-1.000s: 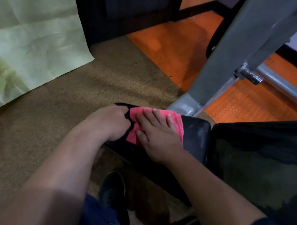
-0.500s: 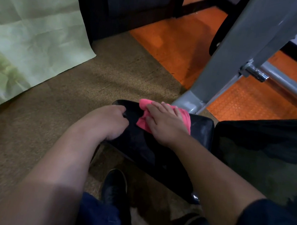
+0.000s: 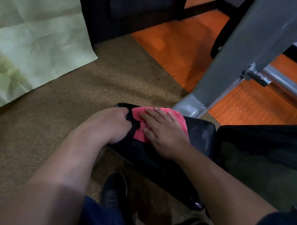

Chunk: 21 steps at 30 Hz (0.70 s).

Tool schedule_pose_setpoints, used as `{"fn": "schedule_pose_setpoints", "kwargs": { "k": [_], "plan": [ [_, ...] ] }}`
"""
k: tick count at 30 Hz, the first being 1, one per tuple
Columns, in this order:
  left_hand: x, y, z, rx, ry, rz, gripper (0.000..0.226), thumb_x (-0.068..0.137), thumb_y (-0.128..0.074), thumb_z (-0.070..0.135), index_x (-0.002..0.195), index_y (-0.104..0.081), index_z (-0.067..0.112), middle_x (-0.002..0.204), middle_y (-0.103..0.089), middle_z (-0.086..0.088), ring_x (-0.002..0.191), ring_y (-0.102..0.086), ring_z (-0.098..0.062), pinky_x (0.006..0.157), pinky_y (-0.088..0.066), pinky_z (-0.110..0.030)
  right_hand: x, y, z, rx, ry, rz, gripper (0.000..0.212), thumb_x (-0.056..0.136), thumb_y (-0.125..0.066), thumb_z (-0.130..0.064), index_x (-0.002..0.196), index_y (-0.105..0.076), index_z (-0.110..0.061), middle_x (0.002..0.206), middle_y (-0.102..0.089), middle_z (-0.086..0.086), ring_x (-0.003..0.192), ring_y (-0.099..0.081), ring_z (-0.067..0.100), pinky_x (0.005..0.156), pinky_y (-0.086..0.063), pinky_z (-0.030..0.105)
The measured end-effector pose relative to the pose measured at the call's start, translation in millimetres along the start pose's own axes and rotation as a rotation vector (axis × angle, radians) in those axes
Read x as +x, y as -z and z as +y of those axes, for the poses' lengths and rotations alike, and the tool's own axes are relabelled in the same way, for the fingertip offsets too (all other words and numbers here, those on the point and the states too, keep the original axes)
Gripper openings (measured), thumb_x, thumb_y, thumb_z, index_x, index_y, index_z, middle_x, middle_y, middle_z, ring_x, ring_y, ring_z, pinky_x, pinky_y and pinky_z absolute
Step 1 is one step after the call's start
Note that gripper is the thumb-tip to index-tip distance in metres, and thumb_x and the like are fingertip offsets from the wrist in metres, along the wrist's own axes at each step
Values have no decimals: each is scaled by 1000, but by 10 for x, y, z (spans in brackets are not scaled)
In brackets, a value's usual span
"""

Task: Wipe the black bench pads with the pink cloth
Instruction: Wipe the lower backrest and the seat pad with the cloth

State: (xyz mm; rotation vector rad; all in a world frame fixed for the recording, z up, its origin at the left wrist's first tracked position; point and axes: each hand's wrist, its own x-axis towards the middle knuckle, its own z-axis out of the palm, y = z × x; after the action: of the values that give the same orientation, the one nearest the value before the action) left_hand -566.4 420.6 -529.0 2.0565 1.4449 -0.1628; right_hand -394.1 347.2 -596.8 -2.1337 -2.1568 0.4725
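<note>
A small black bench pad (image 3: 200, 135) lies low in the middle of the view, and a larger black pad (image 3: 264, 164) sits to its right. On the small pad's far left part lies the pink cloth (image 3: 182, 125). My right hand (image 3: 162, 131) presses flat on the cloth with straight fingers. My left hand (image 3: 109, 123) curls round the pad's left edge and grips it.
A grey metal frame leg (image 3: 230, 66) and a chrome bar (image 3: 285, 88) rise just behind the pads. Brown carpet (image 3: 70, 102) spreads to the left, orange floor (image 3: 180, 47) behind. A pale green sheet (image 3: 27, 37) hangs at left. My shoes (image 3: 116, 188) stand below the pad.
My right hand slid the cloth toward the pad's far edge and has come back a little nearer. The left hand has stayed on the pad's edge.
</note>
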Motion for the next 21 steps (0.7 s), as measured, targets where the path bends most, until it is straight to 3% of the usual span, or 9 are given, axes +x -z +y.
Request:
{"fn": "schedule_pose_setpoints", "kwargs": {
  "k": [4,9,13,17,19,21],
  "plan": [
    [-1,-3,13,1,0,10,38,96,-51,21,132,-57,11,137,-58,-16,126,-54,-31,100,-45,-36,207,56,-80,34,-108,5,51,107,-31,-43,156,-28,-32,167,-25,-5,154,-16,23,125,-4,49],
    [-8,14,26,-10,2,7,36,96,-51,21,131,-58,12,135,-60,-16,123,-56,-31,97,-46,-36,-11,-16,43,-12,70,-12,57,104,-28,-46,159,-28,-30,167,-25,-3,155,-15,24,125,-9,50],
    [-19,24,20,-26,14,7,36,95,-51,19,130,-58,11,133,-60,-17,120,-57,-31,96,-48,-36,160,40,-71,6,-68,-6,53,106,-31,-40,158,-26,-31,168,-22,-3,155,-13,24,125,-3,48],
    [-20,31,9,-18,15,7,35,95,-51,20,128,-59,12,132,-62,-16,120,-58,-30,96,-48,-36,-96,-68,-7,-2,130,-4,59,103,-26,-47,159,-26,-30,167,-24,-3,155,-13,23,125,-10,52],
    [-9,35,13,-24,24,10,37,95,-50,20,131,-57,11,136,-58,-16,124,-55,-31,97,-47,-34,-19,-23,86,-4,83,-10,59,102,-26,-47,159,-27,-31,167,-24,-3,155,-14,25,124,-13,53],
    [-8,31,37,-23,12,14,37,95,-51,21,130,-58,12,136,-59,-15,123,-55,-31,97,-47,-35,67,-13,-31,8,-23,-20,55,105,-32,-42,159,-25,-31,168,-20,-2,156,-10,25,125,-5,50]
  ]
}}
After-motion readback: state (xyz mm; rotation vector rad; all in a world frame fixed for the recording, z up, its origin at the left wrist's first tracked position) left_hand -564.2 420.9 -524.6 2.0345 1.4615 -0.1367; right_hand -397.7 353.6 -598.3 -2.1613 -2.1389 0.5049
